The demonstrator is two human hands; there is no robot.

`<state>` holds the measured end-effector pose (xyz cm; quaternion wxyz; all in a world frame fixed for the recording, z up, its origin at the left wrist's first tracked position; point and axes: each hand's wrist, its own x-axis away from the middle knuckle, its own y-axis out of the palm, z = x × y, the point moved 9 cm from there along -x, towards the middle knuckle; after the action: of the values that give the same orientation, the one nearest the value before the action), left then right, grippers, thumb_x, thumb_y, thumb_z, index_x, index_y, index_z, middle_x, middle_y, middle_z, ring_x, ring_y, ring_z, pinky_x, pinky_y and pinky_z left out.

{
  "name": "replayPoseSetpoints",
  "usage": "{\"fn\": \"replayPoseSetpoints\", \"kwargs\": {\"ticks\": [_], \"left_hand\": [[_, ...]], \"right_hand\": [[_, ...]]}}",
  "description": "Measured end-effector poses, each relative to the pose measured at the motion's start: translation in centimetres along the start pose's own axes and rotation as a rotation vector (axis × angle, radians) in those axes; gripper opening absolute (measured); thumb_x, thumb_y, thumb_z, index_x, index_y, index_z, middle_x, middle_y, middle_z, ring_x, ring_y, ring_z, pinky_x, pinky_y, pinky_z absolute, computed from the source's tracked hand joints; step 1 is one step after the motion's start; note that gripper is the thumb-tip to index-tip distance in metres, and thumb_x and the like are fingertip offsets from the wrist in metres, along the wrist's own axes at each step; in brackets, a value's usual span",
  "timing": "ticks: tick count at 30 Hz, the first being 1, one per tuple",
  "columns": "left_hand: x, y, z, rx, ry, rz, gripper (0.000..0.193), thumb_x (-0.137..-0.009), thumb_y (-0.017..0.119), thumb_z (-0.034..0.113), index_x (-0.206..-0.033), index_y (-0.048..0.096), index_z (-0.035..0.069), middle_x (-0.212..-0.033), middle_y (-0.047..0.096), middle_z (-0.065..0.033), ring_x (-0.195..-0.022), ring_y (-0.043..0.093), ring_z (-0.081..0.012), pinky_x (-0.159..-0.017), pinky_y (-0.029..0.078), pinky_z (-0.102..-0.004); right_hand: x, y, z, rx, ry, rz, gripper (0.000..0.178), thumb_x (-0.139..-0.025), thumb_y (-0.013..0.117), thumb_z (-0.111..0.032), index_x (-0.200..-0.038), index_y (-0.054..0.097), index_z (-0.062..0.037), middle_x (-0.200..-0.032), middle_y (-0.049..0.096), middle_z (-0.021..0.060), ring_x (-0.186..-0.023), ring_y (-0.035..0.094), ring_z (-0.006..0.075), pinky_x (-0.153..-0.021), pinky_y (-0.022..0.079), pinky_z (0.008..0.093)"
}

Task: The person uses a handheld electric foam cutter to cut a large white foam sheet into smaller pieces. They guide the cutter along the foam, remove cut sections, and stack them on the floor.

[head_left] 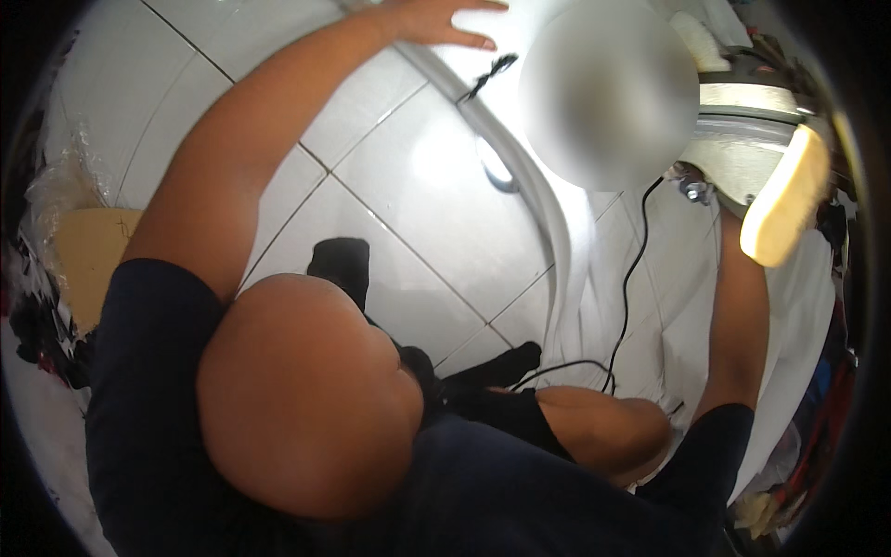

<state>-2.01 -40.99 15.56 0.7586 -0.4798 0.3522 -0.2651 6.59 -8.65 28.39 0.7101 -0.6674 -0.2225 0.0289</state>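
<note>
At the top edge my left hand point(436, 20) reaches out with its fingers spread, beside or over bright white cloth point(568, 251). It appears to hold nothing. A long fold of this cloth runs down toward my legs. On the right, my forearm point(740, 316) goes up behind a silver metal machine point(733, 153) with a pale yellow, rounded oblong piece point(787, 200) in front. The machine and this piece hide my right hand, so its fingers do not show. A blurred round patch covers the middle of the cloth and the machine's left side.
A black cord point(640, 251) loops from the machine to my knee. A small dark bundle point(492, 76) lies by the cloth's edge, near a shiny rounded object point(499, 169). White floor tiles point(408, 204) surround my bare legs. Tan board point(88, 251) and clear plastic lie left.
</note>
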Motion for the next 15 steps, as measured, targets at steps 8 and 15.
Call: {"fn": "replayPoseSetpoints", "kwargs": {"ticks": [8, 15], "left_hand": [[-0.8, -1.1, 1.2, -0.134, -0.131, -0.059, 0.069, -0.081, 0.063, 0.064, -0.141, 0.051, 0.031, -0.155, 0.033, -0.011, -0.147, 0.019, -0.0336, -0.12, 0.009, -0.0528], [-1.4, 0.5, 0.5, -0.075, -0.118, -0.196, 0.069, -0.082, 0.063, 0.062, -0.141, 0.051, 0.029, -0.157, 0.028, -0.0138, -0.147, 0.015, -0.0386, -0.118, 0.006, -0.0579]], "right_hand": [[-1.9, -2.5, -2.6, -0.091, -0.002, 0.069, 0.031, -0.095, 0.059, -0.022, -0.122, 0.056, -0.0056, -0.116, 0.061, 0.0128, -0.109, 0.058, 0.0233, -0.094, 0.046, 0.0405], [-2.9, -4.1, -5.1, -0.172, 0.012, 0.148, 0.032, -0.095, 0.059, -0.023, -0.123, 0.056, -0.0055, -0.117, 0.061, 0.0129, -0.11, 0.058, 0.0241, -0.095, 0.046, 0.0407]]}}
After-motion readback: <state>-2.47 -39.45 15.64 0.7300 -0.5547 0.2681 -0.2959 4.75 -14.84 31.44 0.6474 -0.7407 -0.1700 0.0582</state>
